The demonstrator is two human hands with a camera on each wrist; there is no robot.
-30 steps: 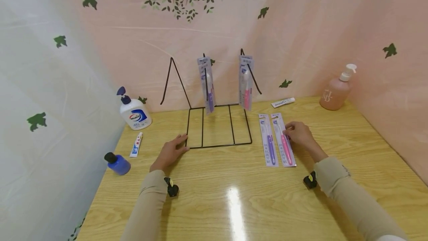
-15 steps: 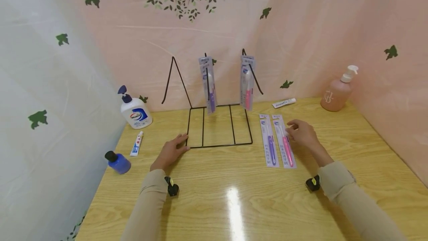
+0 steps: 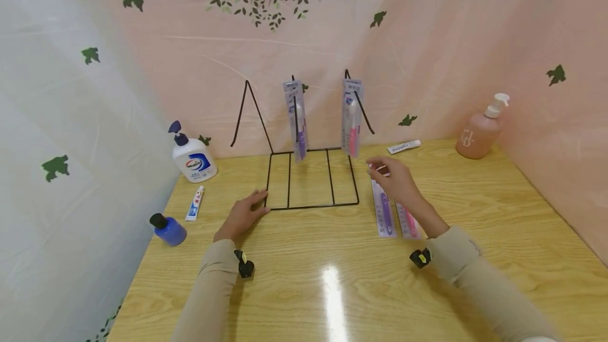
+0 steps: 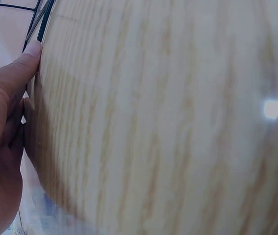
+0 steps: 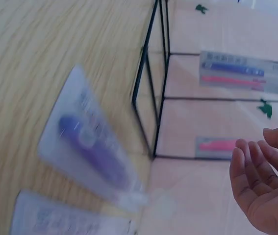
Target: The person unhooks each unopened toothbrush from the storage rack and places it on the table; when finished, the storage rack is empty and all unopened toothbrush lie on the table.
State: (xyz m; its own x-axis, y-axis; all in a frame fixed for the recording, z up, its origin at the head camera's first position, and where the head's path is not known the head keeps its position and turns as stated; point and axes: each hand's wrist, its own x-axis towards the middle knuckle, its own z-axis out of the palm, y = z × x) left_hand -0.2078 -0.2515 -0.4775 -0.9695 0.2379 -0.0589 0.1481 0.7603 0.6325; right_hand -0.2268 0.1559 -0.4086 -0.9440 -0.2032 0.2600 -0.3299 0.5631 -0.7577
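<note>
My left hand (image 3: 242, 219) rests at the front left corner of a black wire display rack (image 3: 311, 207), thumb and fingertips touching its wire. In the left wrist view the straight thumb (image 4: 23, 63) lies against the wire. My right hand (image 3: 396, 181) hovers over the upper ends of two packaged toothbrushes, one purple (image 3: 383, 218) and one pink (image 3: 411, 226), flat on the table and partly covered by it. Its fingers are loosely bent, with nothing between them in the right wrist view. Packaged purple toothbrushes (image 3: 301, 139) and pink toothbrushes (image 3: 352, 136) hang on two rack hooks.
A white pump bottle (image 3: 193, 162), a toothpaste tube (image 3: 195, 203) and a blue bottle (image 3: 170, 231) stand or lie at the left. Another small tube (image 3: 404, 146) lies behind the right hand. A pink pump bottle (image 3: 477, 133) stands at the back right.
My right hand has let go of the pink toothbrush pack's edge, then lifted and moved left over both packs. The left hand stays at the rack corner.
</note>
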